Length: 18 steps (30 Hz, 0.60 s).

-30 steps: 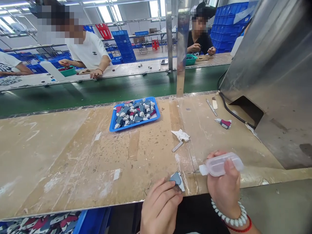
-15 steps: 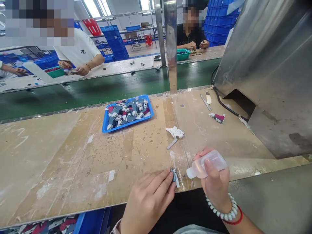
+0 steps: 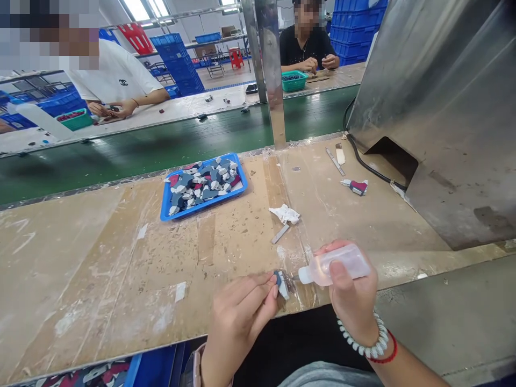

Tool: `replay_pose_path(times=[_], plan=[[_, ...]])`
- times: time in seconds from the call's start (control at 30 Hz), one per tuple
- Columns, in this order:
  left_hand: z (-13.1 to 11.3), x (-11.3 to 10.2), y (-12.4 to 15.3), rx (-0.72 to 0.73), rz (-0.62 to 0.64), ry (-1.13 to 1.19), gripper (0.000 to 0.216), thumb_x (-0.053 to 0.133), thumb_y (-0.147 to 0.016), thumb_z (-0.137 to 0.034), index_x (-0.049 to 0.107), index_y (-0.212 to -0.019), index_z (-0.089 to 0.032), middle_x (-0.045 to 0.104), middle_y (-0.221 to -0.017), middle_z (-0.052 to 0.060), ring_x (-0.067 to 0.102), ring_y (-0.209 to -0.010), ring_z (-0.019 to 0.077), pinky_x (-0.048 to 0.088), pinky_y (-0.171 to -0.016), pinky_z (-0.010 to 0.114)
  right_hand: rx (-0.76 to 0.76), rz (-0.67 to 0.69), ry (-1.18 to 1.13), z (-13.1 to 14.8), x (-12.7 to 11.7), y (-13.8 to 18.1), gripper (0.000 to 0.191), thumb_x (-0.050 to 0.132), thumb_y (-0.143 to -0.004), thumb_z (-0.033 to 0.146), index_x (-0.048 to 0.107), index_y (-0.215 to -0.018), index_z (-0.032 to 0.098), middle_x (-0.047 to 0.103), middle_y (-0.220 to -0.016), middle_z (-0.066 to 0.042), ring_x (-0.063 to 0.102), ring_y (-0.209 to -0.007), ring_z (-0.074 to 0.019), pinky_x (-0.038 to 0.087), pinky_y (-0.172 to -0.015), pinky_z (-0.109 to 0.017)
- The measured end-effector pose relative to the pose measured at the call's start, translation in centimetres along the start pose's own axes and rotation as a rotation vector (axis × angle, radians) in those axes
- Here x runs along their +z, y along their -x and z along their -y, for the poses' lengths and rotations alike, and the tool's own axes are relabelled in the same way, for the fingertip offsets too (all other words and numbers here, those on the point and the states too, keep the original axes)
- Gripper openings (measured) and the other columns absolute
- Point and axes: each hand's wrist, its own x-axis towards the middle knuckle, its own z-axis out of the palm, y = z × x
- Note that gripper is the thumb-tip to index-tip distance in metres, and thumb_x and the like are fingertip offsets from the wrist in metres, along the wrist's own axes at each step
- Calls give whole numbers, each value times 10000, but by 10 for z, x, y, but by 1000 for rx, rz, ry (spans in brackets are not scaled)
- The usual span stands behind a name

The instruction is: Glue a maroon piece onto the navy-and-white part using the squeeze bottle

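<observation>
One drop only: softly squeeze the clear plastic bottle (image 3: 338,264) gripped in the right hand (image 3: 355,306), tip on the small grey-white piece (image 3: 281,284) pinched in the left hand (image 3: 237,317), nearer than the blue plastic tray (image 3: 203,203).

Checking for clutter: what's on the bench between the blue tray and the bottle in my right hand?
Head view: a crumpled white scrap and a small flat strip lie between the blue tray and the bottle.

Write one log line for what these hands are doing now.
left hand: pinches small grey-and-white piece | right hand: holds clear plastic squeeze bottle, nozzle pointing at piece | behind: blue plastic tray of similar pieces
</observation>
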Motion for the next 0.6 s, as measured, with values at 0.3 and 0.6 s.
replay_pose_path(times=[0.3, 0.6], plan=[[1, 2, 0, -112, 0, 61, 144, 649, -922, -80, 725, -948, -200, 780, -942, 23, 724, -884, 154, 536, -780, 283, -22, 14, 151, 2, 1, -2, 188, 802, -838, 362, 679, -917, 243, 721, -811, 17, 667, -655, -117, 559, -594, -161], [1, 3, 2, -150, 15, 104, 149, 641, -925, -71, 713, -912, -202, 771, -944, 12, 710, -909, 142, 522, -803, 278, -57, 75, 207, 4, 1, 1, 178, 789, -847, 372, 669, -908, 256, 715, -765, 23, 667, -631, -125, 559, -581, -173]])
